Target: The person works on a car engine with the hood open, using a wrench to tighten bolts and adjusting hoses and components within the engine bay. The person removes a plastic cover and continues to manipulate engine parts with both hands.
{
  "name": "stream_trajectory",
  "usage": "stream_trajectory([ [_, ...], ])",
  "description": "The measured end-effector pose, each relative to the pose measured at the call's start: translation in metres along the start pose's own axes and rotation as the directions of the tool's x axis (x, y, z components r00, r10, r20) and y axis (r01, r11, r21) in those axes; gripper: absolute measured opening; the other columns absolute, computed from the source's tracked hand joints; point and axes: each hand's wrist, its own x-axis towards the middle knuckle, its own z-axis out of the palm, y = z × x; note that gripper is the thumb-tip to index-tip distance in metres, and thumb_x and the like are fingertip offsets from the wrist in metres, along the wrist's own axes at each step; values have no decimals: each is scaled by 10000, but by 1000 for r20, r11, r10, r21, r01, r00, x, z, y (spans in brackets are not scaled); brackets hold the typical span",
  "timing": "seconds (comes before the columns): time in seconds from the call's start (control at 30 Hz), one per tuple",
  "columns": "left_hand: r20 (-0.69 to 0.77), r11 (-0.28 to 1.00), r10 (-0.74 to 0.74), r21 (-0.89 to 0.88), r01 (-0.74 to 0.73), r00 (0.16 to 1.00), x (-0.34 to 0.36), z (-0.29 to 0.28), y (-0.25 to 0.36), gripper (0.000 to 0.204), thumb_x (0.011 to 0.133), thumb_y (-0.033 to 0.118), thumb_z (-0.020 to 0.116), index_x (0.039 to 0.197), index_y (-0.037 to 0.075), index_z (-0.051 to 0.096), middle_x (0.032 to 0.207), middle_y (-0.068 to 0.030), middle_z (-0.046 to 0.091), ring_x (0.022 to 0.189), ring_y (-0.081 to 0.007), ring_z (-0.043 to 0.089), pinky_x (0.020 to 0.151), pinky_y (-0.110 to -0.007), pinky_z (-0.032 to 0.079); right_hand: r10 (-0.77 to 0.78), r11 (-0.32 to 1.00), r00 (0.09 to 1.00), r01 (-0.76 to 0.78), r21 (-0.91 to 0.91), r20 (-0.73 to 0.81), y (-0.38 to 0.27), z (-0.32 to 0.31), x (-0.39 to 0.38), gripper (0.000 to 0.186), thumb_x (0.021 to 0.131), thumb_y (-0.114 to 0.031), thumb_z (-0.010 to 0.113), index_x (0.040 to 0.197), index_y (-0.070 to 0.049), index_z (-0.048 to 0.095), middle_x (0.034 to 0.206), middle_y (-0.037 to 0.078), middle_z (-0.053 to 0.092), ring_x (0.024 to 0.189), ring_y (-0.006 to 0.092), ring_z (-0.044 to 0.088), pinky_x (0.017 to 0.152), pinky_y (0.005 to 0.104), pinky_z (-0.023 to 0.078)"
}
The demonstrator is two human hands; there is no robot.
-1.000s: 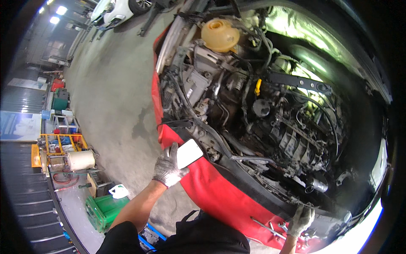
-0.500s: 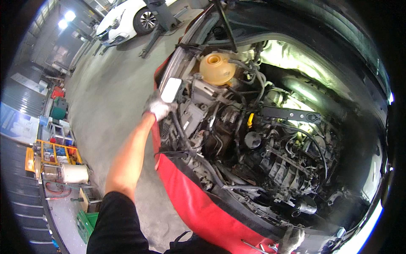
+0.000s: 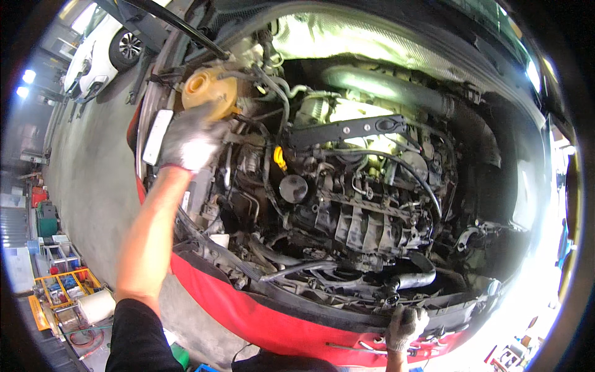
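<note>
My left hand (image 3: 195, 139), in a grey and white work glove, is over the left side of the engine bay, just below the amber coolant tank (image 3: 214, 93). Motion smears its fingers, so their shape and anything in them cannot be made out. Left of it a flat slab with a bright white face (image 3: 158, 136) leans on the bay's side. My right hand (image 3: 406, 325), gloved too, is at the bay's front edge with its fingers curled in; whatever they hold is hidden. Beside it several hand tools (image 3: 372, 345) lie on a red cover (image 3: 260, 316).
A black bracket-like bar (image 3: 347, 128) lies across the engine, near a yellow dipstick handle (image 3: 280, 158) and a round black cap (image 3: 293, 188). The bonnet's prop rod (image 3: 176, 25) slants over the far left corner. A yellow tool cart (image 3: 65, 288) and a white car (image 3: 99, 56) stand to the left.
My left hand has left the lower end of the white-faced slab and moved inward toward the coolant tank. The view has swung right, so more of my right hand and the tools shows.
</note>
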Motion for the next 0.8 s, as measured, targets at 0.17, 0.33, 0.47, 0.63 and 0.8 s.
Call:
stream_trajectory([
  [0.17, 316, 963, 231, -211, -169, 920, 42, 26, 140, 506, 976, 387, 664, 1362, 72, 576, 1251, -209, 685, 1152, -352, 675, 984, -450, 542, -53, 997, 999, 53, 63, 8, -10, 3, 5, 203, 842, -155, 752, 750, -86, 584, 817, 128, 568, 813, 357, 533, 751, 495, 399],
  [0.33, 441, 958, 284, -176, -228, 851, 61, 49, 162, 443, 970, 363, 676, 1258, 31, 627, 1132, -216, 712, 1091, -357, 697, 966, -460, 542, -68, 997, 998, 68, 31, -10, -7, 7, 3, 176, 874, -142, 722, 760, -79, 603, 799, 111, 580, 801, 334, 540, 745, 485, 406],
  [0.47, 406, 870, 362, -470, -148, 839, 38, 12, 105, 507, 966, 396, 683, 1284, 7, 618, 1145, -199, 709, 1084, -318, 687, 977, -457, 514, -62, 997, 998, 62, 40, -13, -15, 4, 6, 160, 872, -140, 716, 765, -67, 621, 789, 106, 592, 790, 330, 551, 741, 475, 412],
  [0.63, 388, 674, 314, -734, 85, 867, -41, -30, 30, 533, 906, 341, 744, 1262, -24, 590, 973, -128, 685, 879, -237, 659, 806, -391, 536, -38, 999, 999, 38, 36, -14, -6, 9, 3, 88, 805, -95, 671, 754, -50, 615, 796, 120, 582, 789, 330, 546, 720, 474, 412],
  [0.8, 372, 843, 116, -527, 107, 921, -96, -30, -11, 534, 825, 246, 801, 1251, -31, 635, 1091, -217, 700, 1010, -351, 684, 930, -424, 512, -74, 997, 997, 74, 33, 10, 2, 12, 2, 193, 856, -66, 657, 729, -26, 518, 780, 131, 500, 743, 315, 505, 676, 459, 390],
])
